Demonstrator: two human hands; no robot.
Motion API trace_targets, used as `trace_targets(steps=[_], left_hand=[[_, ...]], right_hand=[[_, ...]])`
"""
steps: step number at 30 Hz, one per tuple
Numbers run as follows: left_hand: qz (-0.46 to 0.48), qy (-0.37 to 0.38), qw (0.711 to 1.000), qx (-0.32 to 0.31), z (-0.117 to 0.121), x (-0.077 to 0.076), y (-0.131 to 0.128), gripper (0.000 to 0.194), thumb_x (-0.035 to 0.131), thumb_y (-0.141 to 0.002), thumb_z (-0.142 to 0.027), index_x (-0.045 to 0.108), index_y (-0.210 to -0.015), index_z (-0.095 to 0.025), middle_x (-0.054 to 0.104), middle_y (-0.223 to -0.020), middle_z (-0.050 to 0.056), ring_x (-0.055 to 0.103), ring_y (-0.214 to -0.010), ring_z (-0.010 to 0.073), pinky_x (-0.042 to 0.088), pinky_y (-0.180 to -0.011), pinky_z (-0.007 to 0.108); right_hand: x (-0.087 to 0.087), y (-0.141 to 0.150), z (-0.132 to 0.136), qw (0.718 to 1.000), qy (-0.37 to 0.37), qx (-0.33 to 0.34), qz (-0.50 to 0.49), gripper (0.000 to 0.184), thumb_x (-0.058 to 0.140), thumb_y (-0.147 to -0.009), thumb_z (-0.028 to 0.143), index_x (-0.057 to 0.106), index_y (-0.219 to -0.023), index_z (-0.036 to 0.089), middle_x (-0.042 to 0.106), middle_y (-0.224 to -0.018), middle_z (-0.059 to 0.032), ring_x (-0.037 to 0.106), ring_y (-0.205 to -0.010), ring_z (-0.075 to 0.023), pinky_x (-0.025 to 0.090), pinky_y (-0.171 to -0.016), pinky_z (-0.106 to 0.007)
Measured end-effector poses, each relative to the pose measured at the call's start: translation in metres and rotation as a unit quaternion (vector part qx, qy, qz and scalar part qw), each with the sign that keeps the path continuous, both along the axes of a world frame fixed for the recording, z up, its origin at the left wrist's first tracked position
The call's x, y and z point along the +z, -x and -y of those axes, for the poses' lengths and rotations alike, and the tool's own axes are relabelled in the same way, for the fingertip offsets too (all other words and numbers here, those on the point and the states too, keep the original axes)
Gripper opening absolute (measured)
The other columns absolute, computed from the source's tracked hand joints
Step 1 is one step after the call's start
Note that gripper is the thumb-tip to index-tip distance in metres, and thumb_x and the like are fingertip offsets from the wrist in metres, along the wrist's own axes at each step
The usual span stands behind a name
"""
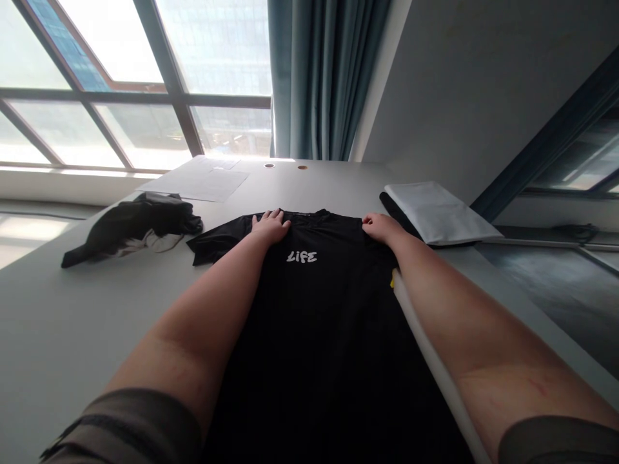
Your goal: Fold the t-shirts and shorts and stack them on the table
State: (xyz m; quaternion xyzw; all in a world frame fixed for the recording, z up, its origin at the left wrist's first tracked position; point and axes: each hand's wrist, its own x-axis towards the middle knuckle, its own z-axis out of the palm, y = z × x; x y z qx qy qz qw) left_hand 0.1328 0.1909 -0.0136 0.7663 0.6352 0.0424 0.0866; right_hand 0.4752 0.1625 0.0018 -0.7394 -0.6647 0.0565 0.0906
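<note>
A black T-shirt (329,322) with white lettering lies spread on the table, its collar at the far end. My left hand (271,227) rests flat near the collar on the left shoulder, fingers spread. My right hand (382,228) is at the right shoulder, its fingers curled closed on the fabric there. The left sleeve lies out to the side, while the right sleeve is mostly hidden by my right hand and forearm. Along the shirt's right edge runs a white strip (425,341), with a small yellow piece (393,279) at its far end.
On the pale table (62,328), a crumpled dark garment (140,222) lies to the left. Sheets of paper (198,182) are behind it. At the far right, a folded white cloth (438,209) sits on something black. Windows and a blue curtain (324,77) stand beyond the table.
</note>
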Motion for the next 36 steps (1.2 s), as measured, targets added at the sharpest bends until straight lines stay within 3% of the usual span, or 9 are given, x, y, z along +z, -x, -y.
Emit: trace_targets(steps=[5,11,19,22,26,28,32,36], left_hand=[[0.003,-0.001,1.0,-0.002,-0.001,-0.001,0.001,0.069,0.022,-0.103,-0.058,0.029,-0.166,-0.031,0.016,-0.177,0.0,0.013,-0.162,0.0328,0.01,-0.127,0.069],[0.0,-0.007,1.0,0.004,-0.005,-0.004,0.002,0.069,0.023,-0.103,-0.06,0.029,-0.166,-0.033,0.016,-0.176,-0.002,0.014,-0.162,0.0331,0.011,-0.128,0.066],[0.005,-0.004,1.0,-0.002,-0.005,-0.004,0.003,0.07,0.022,-0.102,-0.06,0.028,-0.167,-0.034,0.015,-0.177,-0.002,0.014,-0.162,0.0315,0.011,-0.128,0.066],[0.007,-0.003,1.0,-0.004,-0.004,-0.002,0.003,0.069,0.022,-0.102,-0.059,0.028,-0.167,-0.034,0.015,-0.177,-0.002,0.014,-0.162,0.0317,0.011,-0.127,0.067],[0.006,-0.005,1.0,-0.003,-0.004,-0.002,0.002,0.069,0.023,-0.102,-0.06,0.029,-0.166,-0.035,0.017,-0.177,-0.001,0.015,-0.162,0.0315,0.011,-0.128,0.066],[0.006,-0.009,1.0,-0.003,-0.004,-0.003,0.003,0.069,0.023,-0.102,-0.06,0.029,-0.166,-0.035,0.019,-0.176,0.0,0.015,-0.162,0.0317,0.011,-0.128,0.065],[0.009,-0.014,1.0,-0.006,-0.004,-0.005,0.004,0.07,0.023,-0.102,-0.062,0.03,-0.166,-0.035,0.019,-0.176,0.0,0.016,-0.162,0.0318,0.011,-0.128,0.064],[0.007,-0.012,1.0,-0.006,-0.003,-0.004,0.004,0.069,0.024,-0.102,-0.061,0.031,-0.165,-0.036,0.019,-0.176,-0.001,0.016,-0.162,0.0316,0.011,-0.128,0.064]], right_hand=[[-0.002,0.005,0.006,0.996,0.013,-0.061,0.065,0.04,0.054,-0.09,0.04,0.074,-0.12,0.021,0.075,-0.117,-0.0148,0.068,-0.106,-0.0304,0.052,-0.087,-0.038],[-0.006,-0.002,0.024,0.993,-0.009,-0.099,0.07,0.046,0.047,-0.095,0.04,0.071,-0.126,0.018,0.073,-0.118,-0.0194,0.068,-0.11,-0.0338,0.054,-0.089,-0.044],[0.006,-0.009,0.083,0.987,-0.004,-0.12,0.108,0.048,0.047,-0.098,0.041,0.061,-0.137,0.016,0.066,-0.13,-0.0219,0.067,-0.117,-0.0367,0.053,-0.095,-0.047],[0.008,-0.019,0.108,0.981,0.01,-0.156,0.11,0.053,0.047,-0.099,0.044,0.056,-0.141,0.012,0.068,-0.127,-0.0244,0.068,-0.117,-0.0377,0.052,-0.096,-0.049],[0.009,-0.032,0.124,0.971,0.041,-0.209,0.107,0.06,0.048,-0.099,0.056,0.062,-0.133,0.009,0.07,-0.122,-0.0264,0.068,-0.117,-0.0386,0.053,-0.095,-0.048],[0.01,-0.033,0.124,0.972,0.042,-0.203,0.11,0.054,0.049,-0.099,0.052,0.068,-0.126,0.009,0.071,-0.123,-0.0259,0.068,-0.117,-0.0378,0.053,-0.093,-0.046],[0.012,-0.026,0.12,0.983,0.0,-0.154,0.104,0.038,0.048,-0.099,0.038,0.072,-0.118,0.015,0.073,-0.119,-0.0219,0.07,-0.113,-0.0356,0.053,-0.09,-0.043],[0.019,-0.023,0.114,0.983,-0.101,-0.153,0.023,0.037,0.047,-0.1,0.034,0.061,-0.129,0.017,0.074,-0.115,-0.019,0.07,-0.108,-0.0351,0.052,-0.089,-0.041]])
